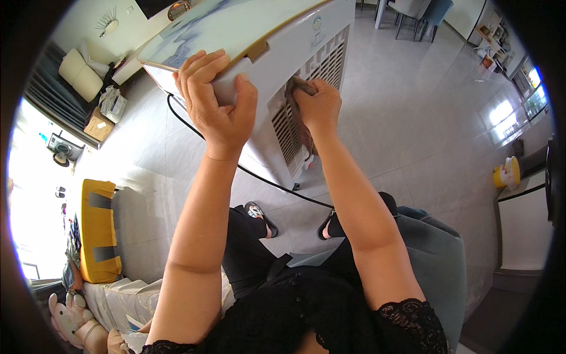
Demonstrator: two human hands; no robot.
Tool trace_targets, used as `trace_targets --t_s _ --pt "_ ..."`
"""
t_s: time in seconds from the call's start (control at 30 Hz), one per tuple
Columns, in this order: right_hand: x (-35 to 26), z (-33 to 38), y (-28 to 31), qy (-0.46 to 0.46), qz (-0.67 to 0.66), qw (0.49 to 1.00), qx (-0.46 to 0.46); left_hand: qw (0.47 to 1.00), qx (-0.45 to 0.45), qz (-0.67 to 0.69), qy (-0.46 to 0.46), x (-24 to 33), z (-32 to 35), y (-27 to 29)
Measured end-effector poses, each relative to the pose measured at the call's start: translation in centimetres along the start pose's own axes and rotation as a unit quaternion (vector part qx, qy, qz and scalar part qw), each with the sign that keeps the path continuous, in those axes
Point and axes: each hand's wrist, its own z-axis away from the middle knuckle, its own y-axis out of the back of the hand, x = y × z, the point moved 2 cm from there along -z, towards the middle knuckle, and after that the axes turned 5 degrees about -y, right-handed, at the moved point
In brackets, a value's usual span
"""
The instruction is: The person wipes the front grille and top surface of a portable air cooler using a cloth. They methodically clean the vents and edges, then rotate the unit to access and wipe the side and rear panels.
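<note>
A white air cooler [260, 154] with a slatted side grille [287, 140] stands in front of me, topped by a pale marble-patterned panel [247, 26]. My left hand [217, 109] grips its near upper corner, with the fingers over the top edge and the thumb on the side facing me. In my right hand [320, 109] is a greyish-brown cloth [302, 87], pressed at the upper part of the grille. Part of the cloth hangs down behind my right wrist. The slats behind that hand are hidden.
A black cord [265, 182] runs from the cooler's left side across to near my right foot. I sit on a grey-blue chair [433, 253]. A yellow piece of furniture [97, 236] stands left, a yellow-and-white bucket [507, 173] right, and chairs [433, 16] far right.
</note>
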Motion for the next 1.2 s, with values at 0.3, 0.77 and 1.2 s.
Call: trace_targets --t_s 0.3,0.77,1.2 --pt "-1.1 2.1 1.6 0.001 0.007 0.998 -0.058 1.0 -0.004 0.004 0.005 0.0 0.1 0.2" --pt "-1.5 1.8 1.5 -0.09 -0.075 0.977 -0.176 1.0 -0.013 -0.007 0.001 0.0 -0.2 0.4" --pt "-0.5 3.1 -0.6 -0.315 -0.305 0.862 -0.254 0.999 -0.028 -0.016 0.012 0.3 0.1 0.4"
